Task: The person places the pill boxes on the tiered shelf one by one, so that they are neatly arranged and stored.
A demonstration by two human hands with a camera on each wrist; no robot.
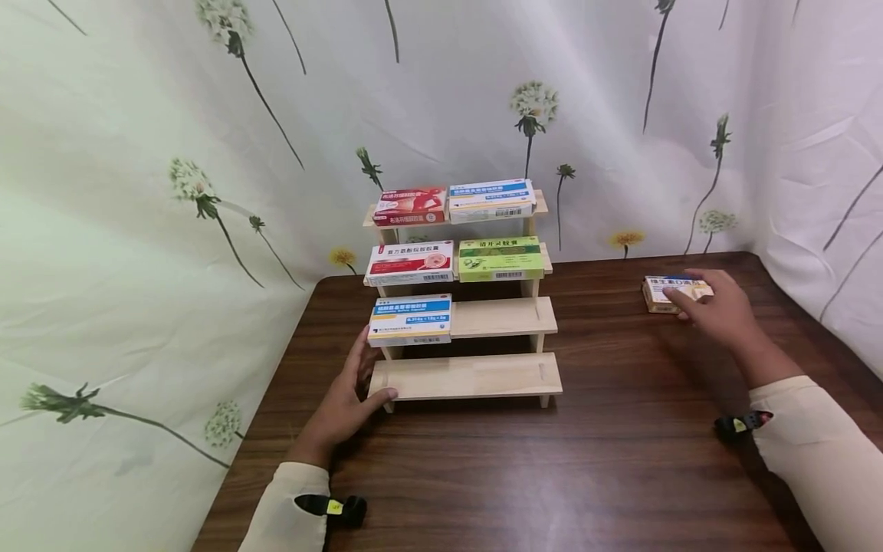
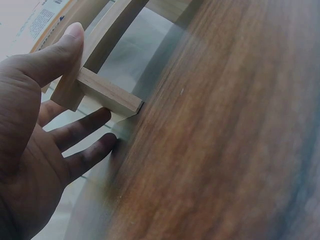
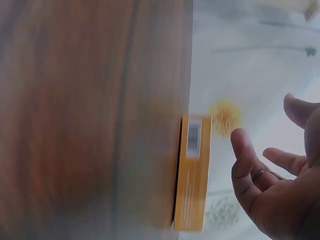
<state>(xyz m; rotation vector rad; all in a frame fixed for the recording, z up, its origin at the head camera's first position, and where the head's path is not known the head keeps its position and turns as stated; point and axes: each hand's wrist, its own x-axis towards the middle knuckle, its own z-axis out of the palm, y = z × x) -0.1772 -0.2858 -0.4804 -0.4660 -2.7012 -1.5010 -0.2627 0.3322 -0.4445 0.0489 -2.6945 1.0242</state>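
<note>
A wooden step stand (image 1: 503, 376) stands on the table. My left hand (image 1: 345, 402) holds its lowest left corner; the thumb lies on the plank (image 2: 100, 55), and the other fingers reach beside and under it. My right hand (image 1: 724, 310) is over a small medicine box (image 1: 658, 295) lying on the table, white and blue on top. The right wrist view shows the box's orange side (image 3: 192, 200), with the loosely spread fingers (image 3: 245, 175) apart from it.
On the stand's top tier are a red box (image 1: 410, 205) and a white-blue box (image 1: 491, 201). Below them sit a red-white box (image 1: 410, 262) and a green box (image 1: 501, 259). Another white-blue box (image 1: 410, 320) is on the third tier. A dandelion-print curtain (image 1: 441, 115) hangs behind the table (image 1: 483, 475).
</note>
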